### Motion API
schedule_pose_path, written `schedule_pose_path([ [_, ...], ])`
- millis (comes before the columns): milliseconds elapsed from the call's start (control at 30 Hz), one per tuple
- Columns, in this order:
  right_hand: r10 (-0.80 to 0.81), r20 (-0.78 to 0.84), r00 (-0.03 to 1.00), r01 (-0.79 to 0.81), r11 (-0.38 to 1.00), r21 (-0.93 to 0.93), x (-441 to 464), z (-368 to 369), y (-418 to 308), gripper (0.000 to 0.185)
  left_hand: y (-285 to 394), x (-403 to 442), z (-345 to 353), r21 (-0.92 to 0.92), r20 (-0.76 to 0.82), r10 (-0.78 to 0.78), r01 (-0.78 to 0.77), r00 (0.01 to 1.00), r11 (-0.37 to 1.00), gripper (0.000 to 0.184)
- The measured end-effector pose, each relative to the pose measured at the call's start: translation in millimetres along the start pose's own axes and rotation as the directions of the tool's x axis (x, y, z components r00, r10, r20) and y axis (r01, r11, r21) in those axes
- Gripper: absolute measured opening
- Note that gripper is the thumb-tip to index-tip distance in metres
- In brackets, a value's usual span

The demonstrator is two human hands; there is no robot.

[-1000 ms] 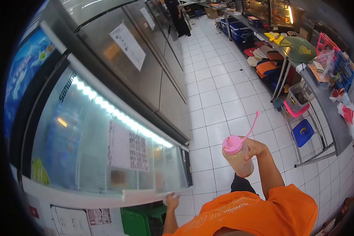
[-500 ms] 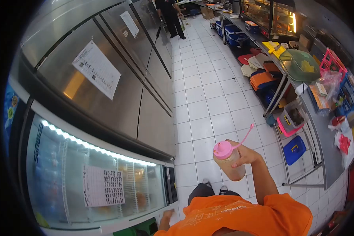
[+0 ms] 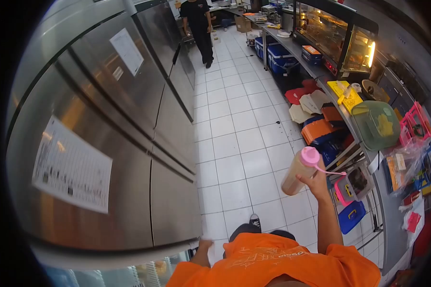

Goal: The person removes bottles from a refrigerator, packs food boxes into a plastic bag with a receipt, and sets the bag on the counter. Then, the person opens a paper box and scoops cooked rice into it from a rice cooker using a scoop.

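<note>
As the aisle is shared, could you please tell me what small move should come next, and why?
I would perhaps draw the right hand and its pink-capped bottle closer to the orange shirt: the bottle is held out over the tiled floor, with a co-worker further ahead, beside the steel cabinets.

A person in black (image 3: 197, 24) walks the white-tiled floor (image 3: 225, 117) beside tall steel cabinets (image 3: 175, 205), where printed sheets (image 3: 74, 165) hang. Opposite, a lit glass display case (image 3: 321, 24) glows at the long metal counter (image 3: 395, 239), which holds a green tub (image 3: 374, 134) and pink basket (image 3: 415, 125); blue coolers (image 3: 281, 61) sit below.
</note>
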State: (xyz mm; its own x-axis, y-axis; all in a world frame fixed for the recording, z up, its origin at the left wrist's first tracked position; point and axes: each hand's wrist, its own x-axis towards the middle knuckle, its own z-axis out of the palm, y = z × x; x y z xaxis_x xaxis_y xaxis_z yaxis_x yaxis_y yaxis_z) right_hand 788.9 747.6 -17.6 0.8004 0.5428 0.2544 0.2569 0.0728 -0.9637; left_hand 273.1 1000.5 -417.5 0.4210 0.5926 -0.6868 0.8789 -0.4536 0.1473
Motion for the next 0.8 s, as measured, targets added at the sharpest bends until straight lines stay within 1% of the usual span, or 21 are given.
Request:
schedule_pose_path([
  [33, -0.022, -0.027, 0.999, 0.021, 0.999, -0.045, 23.9, -6.2, 0.6, 0.08, 40.0, 70.4, -29.4, 0.106, 0.08, -0.083, 0.074, 0.993, 0.992, 0.048],
  [67, -0.044, -0.052, 0.998, 0.039, 0.996, -0.086, 47.6, -12.5, 1.2, 0.08, 90.6, 113.7, -74.5, 0.091, -0.041, 0.12, -0.115, 0.992, 0.989, 0.048],
  [100, -0.065, -0.075, 0.995, 0.055, 0.991, -0.123, 70.4, -18.8, 6.4, 0.08, 144.3, 159.7, -113.9, -0.044, -0.142, 0.113, -0.12, 0.983, 0.992, 0.046],
  [133, -0.059, -0.112, 0.992, 0.041, 0.987, -0.156, 89.9, -27.7, 22.9, 0.078, 218.7, 165.3, -177.2, -0.294, -0.182, 0.04, -0.094, 0.982, 0.951, 0.044],
  [167, -0.03, -0.141, 0.99, 0.013, 0.993, -0.119, 109.8, -29.9, 30.0, 0.077, 273.0, 190.4, -221.3, -0.359, -0.263, 0.193, -0.282, 0.945, 0.89, 0.04],
  [200, -0.001, -0.168, 0.986, -0.013, 0.996, -0.083, 131.6, -32.8, 34.4, 0.076, 329.3, 209.8, -259.5, -0.413, -0.373, 0.274, -0.423, 0.886, 0.806, 0.028],
  [233, 0.028, -0.191, 0.981, -0.037, 0.998, -0.047, 154.7, -36.2, 41.0, 0.075, 389.8, 193.4, -313.2, -0.31, -0.486, 0.389, -0.57, 0.783, 0.761, 0.024],
  [300, 0.057, -0.238, 0.97, -0.066, 0.997, -0.027, 202.7, -45.3, 68.7, 0.073, 469.3, 229.6, -364.0, -0.298, -0.533, 0.481, -0.686, 0.696, 0.663, 0.025],
  [367, 0.099, -0.255, 0.962, -0.1, 0.995, 0.007, 253.6, -58.2, 103.1, 0.073, 519.4, 268.4, -397.2, -0.363, -0.501, 0.487, -0.684, 0.716, 0.632, 0.03],
  [400, 0.084, -0.267, 0.96, -0.088, 0.996, -0.002, 281.7, -61.4, 118.1, 0.073, 539.6, 286.9, -410.5, -0.397, -0.486, 0.489, -0.682, 0.724, 0.614, 0.032],
  [433, 0.076, -0.275, 0.959, -0.082, 0.997, -0.012, 308.8, -65.0, 129.9, 0.073, 545.9, 302.8, -417.8, -0.387, -0.434, 0.444, -0.608, 0.784, 0.694, 0.032],
  [500, 0.024, -0.271, 0.962, -0.039, 0.998, -0.049, 386.8, -76.8, 146.6, 0.074, 538.3, 359.1, -434.2, -0.348, -0.361, 0.337, -0.461, 0.87, 0.816, 0.034],
  [567, 0.006, -0.264, 0.964, -0.03, 0.996, -0.089, 454.1, -87.6, 160.3, 0.075, 503.9, 399.2, -435.3, -0.242, -0.256, 0.155, -0.219, 0.954, 0.945, 0.036],
  [600, 0.039, -0.236, 0.971, -0.059, 0.995, -0.079, 489.4, -90.2, 162.7, 0.075, 471.6, 414.7, -425.0, -0.405, -0.254, 0.051, -0.155, 0.966, 0.901, 0.036],
  [633, 0.01, -0.224, 0.975, -0.035, 0.993, -0.111, 525.0, -90.0, 166.9, 0.074, 440.4, 437.1, -410.1, -0.367, -0.199, -0.086, 0.007, 0.976, 0.93, 0.036],
  [667, -0.023, -0.211, 0.977, -0.008, 0.989, -0.146, 561.9, -89.0, 171.9, 0.074, 421.7, 438.1, -410.6, -0.298, -0.138, -0.155, 0.108, 0.978, 0.949, 0.036],
  [700, -0.054, -0.197, 0.979, 0.018, 0.983, -0.181, 596.7, -86.6, 177.7, 0.074, 410.9, 426.7, -407.2, -0.474, -0.125, -0.346, 0.25, 0.93, 0.844, 0.039],
  [733, -0.049, -0.184, 0.982, 0.019, 0.987, -0.161, 630.3, -81.1, 182.7, 0.074, 389.8, 428.8, -386.9, -0.568, -0.152, -0.389, 0.242, 0.909, 0.787, 0.039],
  [767, -0.043, -0.171, 0.984, 0.02, 0.99, -0.138, 662.7, -71.4, 187.5, 0.073, 394.0, 413.1, -403.2, -0.427, -0.011, -0.445, 0.398, 0.895, 0.812, 0.041],
  [800, -0.04, -0.159, 0.986, 0.022, 0.993, -0.115, 694.1, -61.1, 196.1, 0.073, 387.1, 409.8, -393.9, -0.483, 0.033, -0.525, 0.474, 0.85, 0.736, 0.04],
])
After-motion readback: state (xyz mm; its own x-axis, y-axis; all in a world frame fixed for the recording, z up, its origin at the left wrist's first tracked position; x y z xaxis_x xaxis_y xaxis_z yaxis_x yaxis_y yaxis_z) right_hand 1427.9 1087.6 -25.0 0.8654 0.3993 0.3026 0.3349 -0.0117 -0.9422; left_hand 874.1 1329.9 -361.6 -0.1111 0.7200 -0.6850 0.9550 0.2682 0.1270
